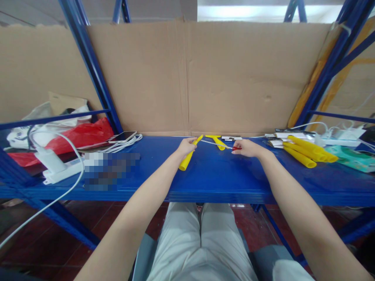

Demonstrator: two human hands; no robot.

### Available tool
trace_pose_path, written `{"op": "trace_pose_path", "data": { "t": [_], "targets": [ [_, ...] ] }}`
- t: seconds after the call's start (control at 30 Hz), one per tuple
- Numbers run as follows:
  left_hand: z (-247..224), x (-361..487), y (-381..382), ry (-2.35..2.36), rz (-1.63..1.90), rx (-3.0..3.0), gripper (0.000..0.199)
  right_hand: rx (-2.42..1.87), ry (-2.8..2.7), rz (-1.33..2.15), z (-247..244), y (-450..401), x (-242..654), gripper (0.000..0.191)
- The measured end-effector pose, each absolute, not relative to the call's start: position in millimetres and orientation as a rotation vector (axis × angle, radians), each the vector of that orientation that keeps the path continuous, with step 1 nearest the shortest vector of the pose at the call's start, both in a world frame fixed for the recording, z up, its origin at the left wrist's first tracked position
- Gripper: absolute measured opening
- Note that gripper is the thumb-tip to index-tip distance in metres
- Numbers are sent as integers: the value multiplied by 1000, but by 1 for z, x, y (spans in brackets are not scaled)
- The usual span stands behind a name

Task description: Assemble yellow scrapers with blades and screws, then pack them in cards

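Note:
My left hand (187, 146) is closed around a yellow plastic tubular handle (185, 160), which stands tilted over the blue shelf, its lower end toward me. In my right hand (246, 148) is the red grip of a screwdriver (215, 144). Its long thin metal shaft points left, with the tip close to the upper part of the yellow handle; whether they touch, I cannot tell. Between and behind my hands lies a yellow T-shaped handle (219, 143). Small black and white pieces (231, 138) lie just right of it.
Several yellow handles (310, 153) are piled at right, beside a green packet (351, 158) and white cables. On the left are a white power strip (66, 171), coiled cable (124, 142) and a red bag (84, 134). Tall cardboard (234, 78) closes off the back between blue posts.

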State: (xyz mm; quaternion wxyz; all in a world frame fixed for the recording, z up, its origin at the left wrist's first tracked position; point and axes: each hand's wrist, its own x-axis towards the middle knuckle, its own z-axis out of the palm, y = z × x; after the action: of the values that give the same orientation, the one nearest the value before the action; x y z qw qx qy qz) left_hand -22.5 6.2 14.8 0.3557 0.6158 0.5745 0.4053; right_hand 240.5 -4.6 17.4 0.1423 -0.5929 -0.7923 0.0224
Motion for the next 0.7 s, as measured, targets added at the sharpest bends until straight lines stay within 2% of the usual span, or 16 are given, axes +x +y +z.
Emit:
{"op": "trace_pose_path", "data": {
  "t": [0.27,0.7],
  "targets": [
    [14,-24,10,1491,1052,1558,67,-1664,-2259,106,14,0,246,12],
    [0,-22,21,1524,1059,1529,60,-1718,-2327,82,11,4,251,11]
  ]
}}
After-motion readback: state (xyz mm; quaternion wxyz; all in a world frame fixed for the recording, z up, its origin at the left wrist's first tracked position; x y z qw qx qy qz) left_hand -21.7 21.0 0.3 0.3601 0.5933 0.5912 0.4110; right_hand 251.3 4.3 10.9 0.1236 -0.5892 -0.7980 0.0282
